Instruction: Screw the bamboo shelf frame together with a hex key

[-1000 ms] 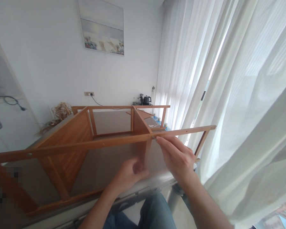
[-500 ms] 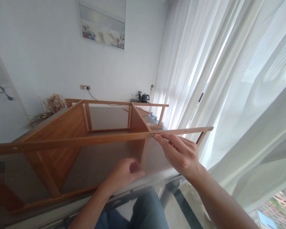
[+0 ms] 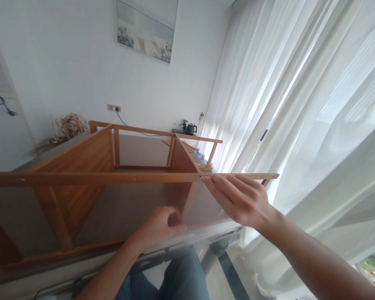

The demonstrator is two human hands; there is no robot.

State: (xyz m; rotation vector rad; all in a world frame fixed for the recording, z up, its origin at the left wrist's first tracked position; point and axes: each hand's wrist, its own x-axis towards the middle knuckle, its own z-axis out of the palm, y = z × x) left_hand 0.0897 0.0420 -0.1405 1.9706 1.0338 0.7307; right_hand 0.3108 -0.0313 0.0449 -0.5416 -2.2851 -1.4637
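R hand [image 3: 237, 199] is positioned at a long wooden rail [image 3: 112, 178], w/ fingers [image 3: 220, 182] extended and tips brought together in a narrow pinch on a small metal fastener [image 3: 201, 179] set in the rail; the fastener is only partly visible, so its exact type cannot be determined.

L hand [image 3: 158, 227] is located below the rail, w/ fingers curled into a closed shape just beside the lower end of a wooden upright [image 3: 185, 204]. Whether anything is gripped by it cannot be determined. Jeans-clad legs [image 3: 162, 279] are seen beneath both hands, and a metal table leg [image 3: 215, 254] stands at R.

The rail runs approx. level across the view, above an open wooden frame [image 3: 81, 158] w/ slanted side panels and thin rails, which is supported on a grey tabletop [image 3: 121, 208].

Beyond the frame, an electric kettle [image 3: 191, 129] stands on a far counter, and dried grass stems [image 3: 70, 127] are seen at L. A wall socket [image 3: 113, 108] w/ plugged-in cable is mounted on the white wall [image 3: 65, 62], below a framed picture [image 3: 145, 31]. Sheer white curtains [image 3: 268, 83] hang at R.
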